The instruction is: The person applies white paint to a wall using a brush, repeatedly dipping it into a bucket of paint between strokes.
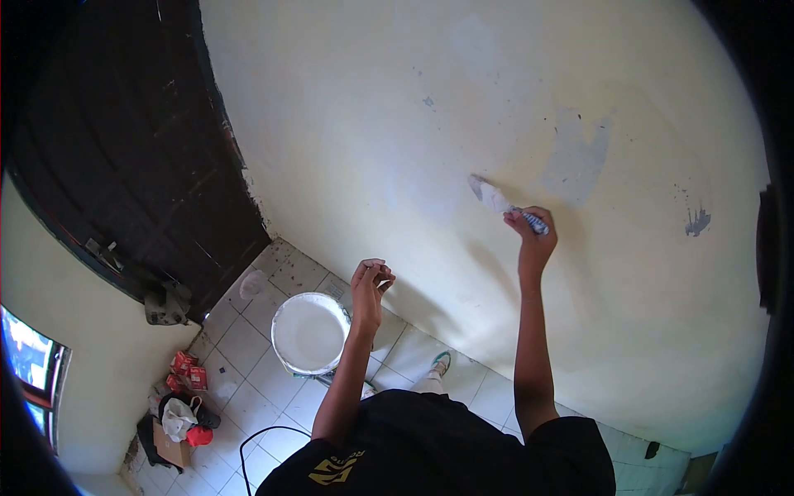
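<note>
My right hand is closed around the patterned handle of a putty knife, whose blade carries white paste and points up and left at the wall. The cream wall shows a grey patch just above that hand and small dark chips. My left hand is raised with its fingers loosely curled and apart, holding nothing. Below and left of it, a round white bucket stands on the floor with white material inside.
A dark wooden door fills the upper left. On the tiled floor lie red packets, a cardboard box, bags and a black cable. A window is at the far left.
</note>
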A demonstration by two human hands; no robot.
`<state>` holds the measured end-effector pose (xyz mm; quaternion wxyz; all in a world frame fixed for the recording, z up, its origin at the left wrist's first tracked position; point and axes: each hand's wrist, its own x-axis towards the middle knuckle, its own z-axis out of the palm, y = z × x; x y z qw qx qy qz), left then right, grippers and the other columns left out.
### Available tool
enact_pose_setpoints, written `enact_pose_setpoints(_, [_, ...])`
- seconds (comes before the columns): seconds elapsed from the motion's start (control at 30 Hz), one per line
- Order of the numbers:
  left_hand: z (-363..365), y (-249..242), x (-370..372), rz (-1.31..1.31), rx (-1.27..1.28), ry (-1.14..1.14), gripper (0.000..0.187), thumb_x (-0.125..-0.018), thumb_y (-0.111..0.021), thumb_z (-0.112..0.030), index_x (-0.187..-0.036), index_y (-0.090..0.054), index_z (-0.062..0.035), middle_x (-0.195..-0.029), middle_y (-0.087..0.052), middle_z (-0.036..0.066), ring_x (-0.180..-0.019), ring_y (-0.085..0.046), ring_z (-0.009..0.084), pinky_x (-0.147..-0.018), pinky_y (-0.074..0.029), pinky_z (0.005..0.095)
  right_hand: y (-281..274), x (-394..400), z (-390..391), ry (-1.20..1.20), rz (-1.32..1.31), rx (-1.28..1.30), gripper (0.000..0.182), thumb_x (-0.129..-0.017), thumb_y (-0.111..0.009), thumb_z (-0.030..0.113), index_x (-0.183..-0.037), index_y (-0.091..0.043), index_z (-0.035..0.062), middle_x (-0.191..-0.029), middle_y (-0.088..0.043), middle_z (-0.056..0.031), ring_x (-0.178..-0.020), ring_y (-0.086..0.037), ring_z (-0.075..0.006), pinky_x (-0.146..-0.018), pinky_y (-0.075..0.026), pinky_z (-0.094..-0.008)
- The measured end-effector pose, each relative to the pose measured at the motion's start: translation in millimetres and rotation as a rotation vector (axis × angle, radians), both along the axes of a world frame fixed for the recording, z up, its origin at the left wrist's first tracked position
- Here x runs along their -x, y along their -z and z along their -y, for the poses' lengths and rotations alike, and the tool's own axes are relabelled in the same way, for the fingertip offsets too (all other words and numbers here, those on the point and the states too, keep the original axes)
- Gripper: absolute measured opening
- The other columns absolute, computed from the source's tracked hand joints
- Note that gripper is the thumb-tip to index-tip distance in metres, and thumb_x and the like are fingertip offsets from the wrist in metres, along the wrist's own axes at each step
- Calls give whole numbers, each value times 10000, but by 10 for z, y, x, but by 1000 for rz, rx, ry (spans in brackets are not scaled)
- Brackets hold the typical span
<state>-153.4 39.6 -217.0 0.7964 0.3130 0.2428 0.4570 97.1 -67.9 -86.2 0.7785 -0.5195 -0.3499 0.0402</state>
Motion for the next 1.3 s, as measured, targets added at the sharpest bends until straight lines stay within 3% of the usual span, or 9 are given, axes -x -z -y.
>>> enact_pose_setpoints(0.17, [25,28,-31,-5,5,23,106,-924,-516,-175,-959,-583,-101,-850,-575,28,-814,-566,159,-807,-437,357,-487,-243,46,-65,67,174,227,-831,-618,-90,-971,-460,-6,-809,-616,-149,-680,-691,-251,-638,-617,-345])
enact_pose_setpoints(0.3, [39,66,-103,-34,31,58,106,-927,-506,-168,-959,-583,-102,-850,-576,27,-815,-568,160,-806,-437,358,-880,-299,-153,-160,241,433,218,-797,-620,-82,-955,-489,-10,-723,-637,-132,-685,-693,-197,-622,-596,-314])
enact_pose_setpoints(0.43, [64,42,-167,-46,15,79,105,-929,-504,-170,-964,-579,-105,-858,-576,25,-822,-570,160,-810,-434,358,-1116,-424,-458,-166,453,553,194,-801,-630,-64,-939,-499,-24,-746,-655,-170,-676,-699,-213,-607,-576,-307])
enact_pose_setpoints(0.53, [69,18,-189,-40,-1,90,101,-933,-505,-175,-969,-574,-110,-866,-576,23,-830,-570,158,-818,-431,357,-1254,-396,-629,-85,639,660,224,-795,-689,27,-955,-541,-25,-767,-664,-193,-700,-700,-262,-615,-560,-353])
enact_pose_setpoints(0.6, [63,12,-200,-48,-6,88,101,-938,-507,-182,-974,-570,-112,-874,-577,24,-833,-568,156,-822,-429,356,-1338,-329,-696,299,1035,805,290,-758,-752,149,-951,-588,9,-797,-663,-192,-735,-682,-313,-637,-546,-399])
enact_pose_setpoints(0.7, [44,14,-213,-53,-5,81,102,-941,-508,-187,-970,-570,-112,-874,-577,24,-832,-568,157,-822,-428,356,-1369,-261,-790,514,1247,879,320,-742,-766,254,-926,-608,45,-810,-662,-163,-760,-670,-325,-664,-538,-425])
enact_pose_setpoints(1.03, [20,-21,-174,-66,0,50,119,-958,-470,-156,-955,-580,-111,-843,-592,18,-801,-585,131,-797,-445,315,-1498,-152,-832,543,1287,1016,299,-751,-744,266,-932,-620,63,-812,-649,-133,-762,-666,-314,-660,-532,-423])
enact_pose_setpoints(1.2, [-15,-39,-57,-32,-23,17,111,-948,-475,-160,-955,-573,-110,-837,-585,21,-798,-585,135,-798,-442,314,-1186,-117,-559,208,1270,773,216,-787,-703,226,-920,-608,84,-839,-642,-121,-752,-652,-309,-633,-512,-421])
enact_pose_setpoints(1.3, [-60,-39,-2,-28,1,-13,111,-947,-474,-160,-954,-573,-110,-832,-586,19,-794,-585,135,-798,-442,315,-813,167,-265,133,1225,613,203,-817,-687,120,-950,-555,42,-811,-634,-149,-710,-642,-326,-613,-505,-408])
